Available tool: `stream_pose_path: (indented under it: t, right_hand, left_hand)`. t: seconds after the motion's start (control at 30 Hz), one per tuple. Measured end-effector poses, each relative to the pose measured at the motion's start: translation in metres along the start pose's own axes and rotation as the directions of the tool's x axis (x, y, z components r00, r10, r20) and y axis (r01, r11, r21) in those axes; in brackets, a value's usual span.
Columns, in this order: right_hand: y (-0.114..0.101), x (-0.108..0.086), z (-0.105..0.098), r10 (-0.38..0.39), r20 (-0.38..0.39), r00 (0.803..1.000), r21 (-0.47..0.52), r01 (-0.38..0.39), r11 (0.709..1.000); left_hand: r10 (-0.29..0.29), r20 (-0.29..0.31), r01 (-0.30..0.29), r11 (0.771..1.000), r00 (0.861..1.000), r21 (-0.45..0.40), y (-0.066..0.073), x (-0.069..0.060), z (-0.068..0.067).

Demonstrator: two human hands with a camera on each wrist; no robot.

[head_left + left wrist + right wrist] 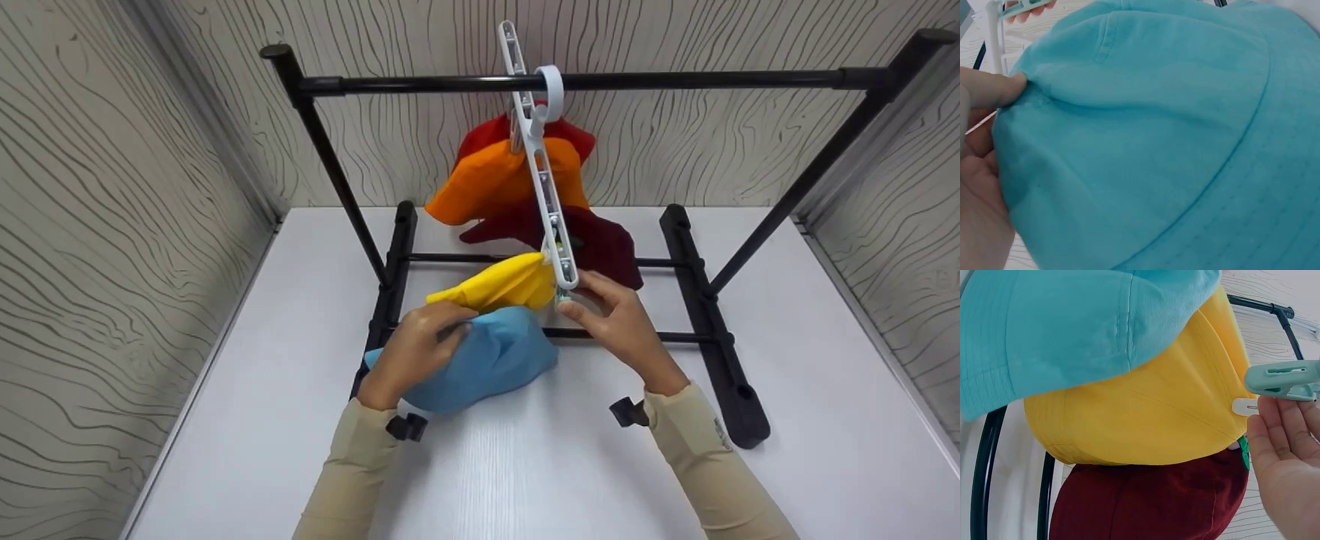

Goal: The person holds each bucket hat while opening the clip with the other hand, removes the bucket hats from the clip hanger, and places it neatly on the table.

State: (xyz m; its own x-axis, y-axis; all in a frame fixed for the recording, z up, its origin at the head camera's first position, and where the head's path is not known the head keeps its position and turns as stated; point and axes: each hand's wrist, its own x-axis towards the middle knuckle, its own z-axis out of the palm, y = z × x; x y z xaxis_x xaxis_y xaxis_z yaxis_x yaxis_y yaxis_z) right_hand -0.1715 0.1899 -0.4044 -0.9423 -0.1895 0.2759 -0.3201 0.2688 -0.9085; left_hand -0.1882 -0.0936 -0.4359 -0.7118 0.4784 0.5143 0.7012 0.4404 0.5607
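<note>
Now we pinch the blue bucket hat (495,367) w/ L grip (417,346). R grip (624,324) holds mint clip (1278,377) nr yellow hat (1140,422).

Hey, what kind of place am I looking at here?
Probably a staged tabletop booth rather than a lived-in room: patterned panels wall in a white tabletop, where a black rack carries a hanger with colored hats clipped on.

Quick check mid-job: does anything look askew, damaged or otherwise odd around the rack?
Nothing stands out as damaged or spilled. The blue hat bunches where the left hand pinches it, apart from the mint clip at the right hand, but that looks like work under way, not a fault.
</note>
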Motion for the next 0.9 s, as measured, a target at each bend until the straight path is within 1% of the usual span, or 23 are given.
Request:
stream_pose_path:
  t: [0.23,0.43,0.53,0.77,0.9]
  right_hand:
    - [0.003,0.000,-0.003,0.002,0.007,1.000,-0.008,-0.002,1.000]
    - [0.004,0.000,-0.004,-0.011,0.000,1.000,-0.001,0.011,1.000]
    - [0.004,0.000,-0.005,-0.016,-0.004,1.000,0.003,0.016,1.000]
    - [0.006,0.000,-0.006,-0.027,-0.003,1.000,0.014,0.027,1.000]
    - [0.006,0.000,-0.006,-0.030,-0.003,1.000,0.020,0.030,0.999]
  left_hand:
    - [-0.028,-0.030,0.029,1.000,0.999,0.006,-0.006,-0.002,-0.012]
    - [-0.023,-0.051,0.022,0.999,0.998,-0.029,-0.010,-0.004,-0.020]
    - [-0.033,-0.061,0.031,0.999,0.998,-0.034,-0.013,-0.006,-0.023]
    - [-0.081,-0.079,0.081,0.997,0.994,-0.004,-0.017,-0.011,-0.030]
    - [-0.106,-0.087,0.106,0.994,0.991,-0.002,-0.021,-0.014,-0.035]
